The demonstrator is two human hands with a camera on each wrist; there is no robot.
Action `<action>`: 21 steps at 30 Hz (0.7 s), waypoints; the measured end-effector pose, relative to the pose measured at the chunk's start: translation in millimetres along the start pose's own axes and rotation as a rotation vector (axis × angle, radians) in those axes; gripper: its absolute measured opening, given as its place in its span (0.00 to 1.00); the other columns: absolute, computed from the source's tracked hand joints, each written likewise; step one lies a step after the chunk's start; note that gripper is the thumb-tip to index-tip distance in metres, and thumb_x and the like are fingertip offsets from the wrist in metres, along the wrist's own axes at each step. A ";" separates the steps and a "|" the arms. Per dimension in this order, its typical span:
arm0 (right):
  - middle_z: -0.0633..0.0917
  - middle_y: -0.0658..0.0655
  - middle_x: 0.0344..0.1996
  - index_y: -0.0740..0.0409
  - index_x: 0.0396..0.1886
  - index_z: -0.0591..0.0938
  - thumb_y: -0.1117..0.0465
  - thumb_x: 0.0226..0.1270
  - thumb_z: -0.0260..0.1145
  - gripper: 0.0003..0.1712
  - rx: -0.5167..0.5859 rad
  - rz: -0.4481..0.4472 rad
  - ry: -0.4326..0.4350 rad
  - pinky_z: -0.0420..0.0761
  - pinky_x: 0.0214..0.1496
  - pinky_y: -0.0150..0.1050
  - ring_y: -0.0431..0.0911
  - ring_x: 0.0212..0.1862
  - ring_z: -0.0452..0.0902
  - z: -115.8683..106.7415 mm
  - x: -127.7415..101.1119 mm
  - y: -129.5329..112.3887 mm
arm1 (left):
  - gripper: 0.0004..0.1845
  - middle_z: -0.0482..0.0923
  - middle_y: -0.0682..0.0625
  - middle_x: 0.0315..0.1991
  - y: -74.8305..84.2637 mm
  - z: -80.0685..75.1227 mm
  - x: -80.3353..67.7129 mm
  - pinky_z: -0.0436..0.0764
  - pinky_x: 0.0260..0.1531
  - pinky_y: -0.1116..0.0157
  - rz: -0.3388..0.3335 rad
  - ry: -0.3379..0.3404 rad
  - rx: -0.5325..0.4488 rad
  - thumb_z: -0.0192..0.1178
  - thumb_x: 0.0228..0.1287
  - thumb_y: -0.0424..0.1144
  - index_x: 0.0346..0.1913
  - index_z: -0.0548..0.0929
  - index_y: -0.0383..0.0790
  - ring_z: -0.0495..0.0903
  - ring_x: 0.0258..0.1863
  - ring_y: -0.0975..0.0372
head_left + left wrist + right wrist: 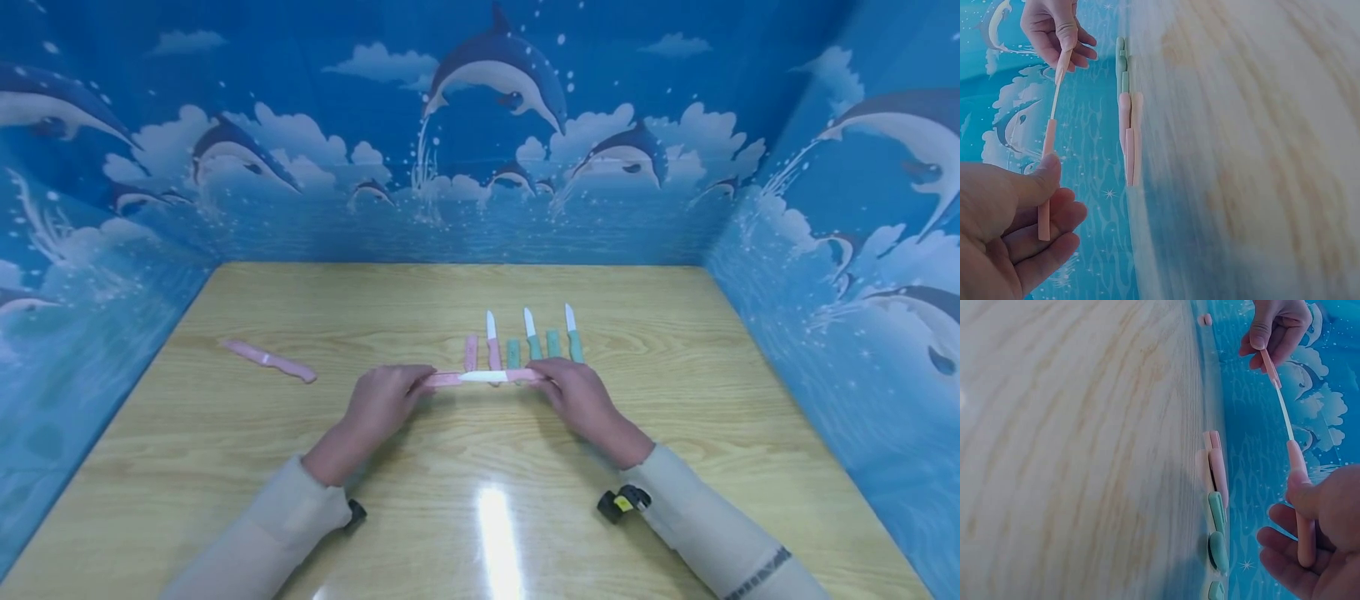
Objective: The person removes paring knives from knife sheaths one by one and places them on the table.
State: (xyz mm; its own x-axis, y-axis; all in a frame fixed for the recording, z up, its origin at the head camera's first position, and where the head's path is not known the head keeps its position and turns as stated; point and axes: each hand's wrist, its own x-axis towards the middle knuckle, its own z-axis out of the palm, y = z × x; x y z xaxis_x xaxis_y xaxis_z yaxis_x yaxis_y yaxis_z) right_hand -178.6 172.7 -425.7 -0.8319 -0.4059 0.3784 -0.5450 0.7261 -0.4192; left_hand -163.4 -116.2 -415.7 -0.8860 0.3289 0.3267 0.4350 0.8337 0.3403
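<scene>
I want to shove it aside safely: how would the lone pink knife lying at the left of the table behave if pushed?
The pink knife lies flat on the smooth, glossy wooden table, so it would probably slide, not roll. It looks slim and probably plastic, so likely light and stiff. Its blade seems covered by a matching sheath, which might slip off.

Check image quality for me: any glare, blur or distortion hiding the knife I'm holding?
Head view: a bright glare streak on the table near the camera, clear of the pink knife; edges bow from the wide lens. Left wrist view: the tabletop is smeared and soft, the left hand sharp. Right wrist view: the same soft wood grain, the right hand sharp.
</scene>
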 end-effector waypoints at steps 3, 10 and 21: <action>0.87 0.60 0.43 0.62 0.48 0.84 0.64 0.62 0.69 0.15 -0.001 0.007 -0.003 0.84 0.48 0.47 0.53 0.45 0.84 -1.4 0.0 -0.3 | 0.13 0.87 0.45 0.35 -1.0 0.6 0.0 0.84 0.29 0.60 -0.003 0.008 0.001 0.70 0.57 0.39 0.45 0.87 0.39 0.85 0.29 0.57; 0.87 0.59 0.42 0.60 0.48 0.85 0.63 0.62 0.70 0.14 -0.033 0.028 0.005 0.84 0.45 0.47 0.52 0.43 0.84 -1.7 -0.2 0.9 | 0.13 0.87 0.46 0.32 -4.9 2.3 -1.0 0.80 0.23 0.60 -0.014 0.040 -0.011 0.70 0.57 0.39 0.44 0.86 0.38 0.80 0.21 0.59; 0.87 0.58 0.41 0.60 0.48 0.85 0.63 0.63 0.69 0.14 -0.040 0.049 -0.011 0.84 0.46 0.48 0.52 0.43 0.84 -1.2 -0.3 0.3 | 0.14 0.86 0.45 0.30 -8.4 0.8 -1.9 0.80 0.23 0.62 -0.096 0.017 -0.063 0.71 0.57 0.40 0.43 0.84 0.37 0.76 0.19 0.62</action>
State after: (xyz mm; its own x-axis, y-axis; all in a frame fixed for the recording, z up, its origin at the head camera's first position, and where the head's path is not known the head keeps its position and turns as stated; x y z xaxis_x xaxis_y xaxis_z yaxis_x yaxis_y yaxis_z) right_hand -178.4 173.7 -424.9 -0.8589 -0.3750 0.3488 -0.4989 0.7667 -0.4041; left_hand -165.6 -123.4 -419.9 -0.9217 0.2406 0.3043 0.3575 0.8313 0.4255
